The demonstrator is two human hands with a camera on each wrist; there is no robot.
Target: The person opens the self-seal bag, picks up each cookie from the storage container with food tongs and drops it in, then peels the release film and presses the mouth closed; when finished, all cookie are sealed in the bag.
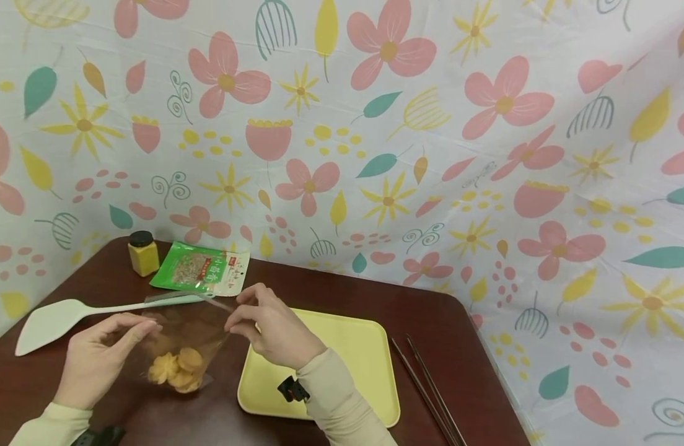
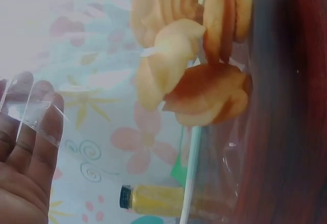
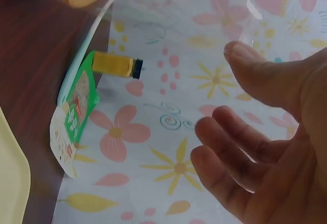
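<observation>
A clear plastic bag (image 1: pixel 171 331) with several golden cookies (image 1: pixel 177 370) at its bottom hangs between my two hands above the table. My left hand (image 1: pixel 99 356) pinches the bag's left side between thumb and index finger. At the bag's upper right edge, my right hand (image 1: pixel 277 328) holds the film near the thumb tip; its index finger is mostly hidden in the right wrist view. The other right fingers (image 3: pixel 225 152) are spread away from the bag. In the left wrist view, ridged cookies (image 2: pixel 173 55) show through the film.
A yellow tray (image 1: pixel 350 353) lies under my right forearm, with metal tongs (image 1: pixel 428 390) to its right. Behind the bag are a pale green spatula (image 1: pixel 52 325), a green-and-white packet (image 1: pixel 202 269) and a yellow jar (image 1: pixel 144 257) with a black lid. Floral cloth (image 1: pixel 342 155) hangs behind.
</observation>
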